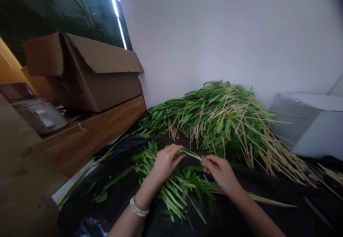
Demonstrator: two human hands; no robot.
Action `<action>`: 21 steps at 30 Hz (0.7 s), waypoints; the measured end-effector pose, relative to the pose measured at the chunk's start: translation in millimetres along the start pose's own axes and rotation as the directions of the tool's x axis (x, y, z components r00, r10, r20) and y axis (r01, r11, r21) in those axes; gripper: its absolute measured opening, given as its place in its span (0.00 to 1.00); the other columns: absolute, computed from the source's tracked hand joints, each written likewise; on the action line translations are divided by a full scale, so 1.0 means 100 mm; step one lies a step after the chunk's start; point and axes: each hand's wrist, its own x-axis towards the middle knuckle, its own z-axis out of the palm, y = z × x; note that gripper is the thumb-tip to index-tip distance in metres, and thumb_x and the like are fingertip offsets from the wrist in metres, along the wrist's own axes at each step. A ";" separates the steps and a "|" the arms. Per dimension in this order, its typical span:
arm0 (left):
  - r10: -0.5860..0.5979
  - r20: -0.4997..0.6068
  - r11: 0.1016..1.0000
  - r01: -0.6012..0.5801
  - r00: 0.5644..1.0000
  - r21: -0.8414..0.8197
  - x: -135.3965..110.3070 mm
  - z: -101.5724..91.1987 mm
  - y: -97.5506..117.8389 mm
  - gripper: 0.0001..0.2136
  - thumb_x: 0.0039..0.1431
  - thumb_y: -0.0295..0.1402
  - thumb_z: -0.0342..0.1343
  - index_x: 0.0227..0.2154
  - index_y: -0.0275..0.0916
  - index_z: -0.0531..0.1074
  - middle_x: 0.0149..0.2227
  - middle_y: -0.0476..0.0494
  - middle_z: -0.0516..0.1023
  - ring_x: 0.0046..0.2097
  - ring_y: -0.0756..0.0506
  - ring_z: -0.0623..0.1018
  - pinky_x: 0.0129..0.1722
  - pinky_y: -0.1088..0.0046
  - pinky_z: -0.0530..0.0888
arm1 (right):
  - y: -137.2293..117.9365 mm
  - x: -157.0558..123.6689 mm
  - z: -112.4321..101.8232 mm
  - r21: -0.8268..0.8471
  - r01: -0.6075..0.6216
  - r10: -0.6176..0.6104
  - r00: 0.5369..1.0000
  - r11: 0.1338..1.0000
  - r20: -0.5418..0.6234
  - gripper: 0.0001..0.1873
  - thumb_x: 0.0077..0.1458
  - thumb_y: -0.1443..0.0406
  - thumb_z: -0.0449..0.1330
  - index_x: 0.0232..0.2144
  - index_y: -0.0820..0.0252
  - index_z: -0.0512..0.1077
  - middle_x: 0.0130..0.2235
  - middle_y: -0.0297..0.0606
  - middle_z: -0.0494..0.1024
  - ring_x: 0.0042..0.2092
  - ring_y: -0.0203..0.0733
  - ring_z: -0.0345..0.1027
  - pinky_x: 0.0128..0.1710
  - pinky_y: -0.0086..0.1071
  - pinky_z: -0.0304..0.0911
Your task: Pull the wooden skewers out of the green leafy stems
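Observation:
A thin green stem point(192, 154) stretches between my two hands. My left hand point(166, 161), above a beaded bracelet point(138, 207), has its thumb and fingers closed on the stem's left end. The right end is pinched in the fingertips of my right hand point(218, 169). Beneath the hands lies a loose bundle of leafy green stalks point(171, 196), leaves to the upper left and cut ends toward me. Part of that bundle is hidden behind my left hand and forearm.
A large heap of leafy stalks point(193, 105) with pale thin stems point(268, 144) leans against the white wall point(203, 33). Black plastic sheeting point(118, 187) covers the work surface. At left, an open cardboard box point(107, 87) stands on a wooden ledge point(120, 122). A white box point(311, 122) sits at right.

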 end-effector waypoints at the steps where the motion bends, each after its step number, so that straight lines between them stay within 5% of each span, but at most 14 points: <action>1: 0.031 0.024 0.998 -0.032 0.999 0.045 -0.01 0.02 -0.01 0.10 0.62 0.35 0.50 0.45 0.44 0.71 0.36 0.45 0.75 0.36 0.47 0.75 0.36 0.73 0.69 | 0.01 0.00 0.00 -0.029 0.007 -0.007 1.000 1.000 -0.002 0.16 0.51 0.53 0.55 0.26 0.58 0.73 0.20 0.33 0.73 0.25 0.39 0.66 0.27 0.29 0.60; 7: 0.112 0.091 0.971 -0.128 0.990 0.199 -0.03 0.08 -0.05 0.10 0.59 0.29 0.54 0.43 0.45 0.73 0.33 0.47 0.74 0.36 0.47 0.75 0.34 0.75 0.68 | -0.03 -0.04 0.02 -0.148 0.086 -0.086 0.996 0.985 0.006 0.15 0.54 0.55 0.53 0.27 0.57 0.73 0.21 0.33 0.73 0.25 0.39 0.66 0.26 0.29 0.59; 14: 0.113 0.088 0.983 -0.124 0.990 0.133 -0.04 0.08 -0.04 0.08 0.55 0.27 0.56 0.37 0.43 0.74 0.30 0.48 0.73 0.35 0.47 0.75 0.34 0.74 0.68 | -0.07 -0.07 0.01 -0.258 0.179 -0.187 0.982 0.949 -0.008 0.14 0.54 0.58 0.52 0.27 0.56 0.75 0.21 0.32 0.75 0.23 0.38 0.66 0.25 0.29 0.58; 21: -0.008 -0.073 1.000 0.008 0.997 0.001 -0.02 0.12 0.05 0.06 0.54 0.26 0.54 0.31 0.41 0.75 0.28 0.47 0.74 0.32 0.48 0.74 0.34 0.74 0.69 | -0.07 -0.07 0.06 -0.320 0.201 -0.205 0.979 0.926 0.022 0.13 0.55 0.60 0.51 0.29 0.55 0.75 0.23 0.32 0.76 0.24 0.39 0.67 0.28 0.29 0.59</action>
